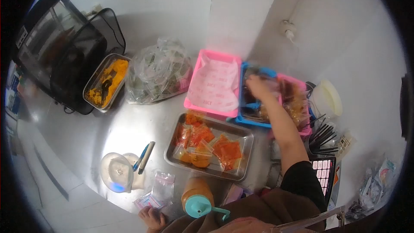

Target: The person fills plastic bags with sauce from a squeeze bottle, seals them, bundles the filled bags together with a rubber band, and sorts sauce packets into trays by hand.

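Observation:
My right hand (257,87) reaches into a blue basket (254,121) that holds dark packets and other bagged items. Its fingertips are blurred, so whether they grip anything cannot be made out. At the table's front edge my left hand (152,218) rests with fingers spread, beside some small clear zip bags (163,185). Between my arms a metal tray (174,166) holds several small clear bags of orange-red and yellow contents (226,152). Close to my body stands a jar of orange contents (195,188) with a teal lid and spout.
Left of the blue basket is a paper-lined pink basket (214,82); a pink basket of bags (297,103) adjoins its right. A plastic bag of greens (157,73), a container of yellow food (116,72) and a black mesh-sided case (69,51) stand behind. Pens (145,157) lie by a clear plastic container (116,172).

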Demonstrator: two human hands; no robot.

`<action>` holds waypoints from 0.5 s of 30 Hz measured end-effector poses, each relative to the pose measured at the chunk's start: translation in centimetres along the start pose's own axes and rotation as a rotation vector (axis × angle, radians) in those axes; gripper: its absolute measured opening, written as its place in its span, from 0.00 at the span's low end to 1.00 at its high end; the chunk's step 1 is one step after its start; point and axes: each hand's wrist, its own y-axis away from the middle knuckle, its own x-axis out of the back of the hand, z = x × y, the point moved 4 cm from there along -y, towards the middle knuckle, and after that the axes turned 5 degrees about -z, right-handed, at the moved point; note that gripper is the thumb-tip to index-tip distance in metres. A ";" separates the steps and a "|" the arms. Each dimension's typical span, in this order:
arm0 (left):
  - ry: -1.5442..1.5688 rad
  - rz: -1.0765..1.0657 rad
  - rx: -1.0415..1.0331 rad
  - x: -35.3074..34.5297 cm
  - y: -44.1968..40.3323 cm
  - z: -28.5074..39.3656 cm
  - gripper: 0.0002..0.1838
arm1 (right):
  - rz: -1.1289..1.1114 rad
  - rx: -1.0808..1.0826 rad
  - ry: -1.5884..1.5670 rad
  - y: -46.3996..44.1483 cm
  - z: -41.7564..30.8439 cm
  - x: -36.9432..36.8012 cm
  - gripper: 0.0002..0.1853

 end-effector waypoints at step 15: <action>0.025 -0.150 0.016 -0.1 0.7 -0.8 0.20 | 0.126 0.173 -0.201 2.5 -3.6 7.6 0.03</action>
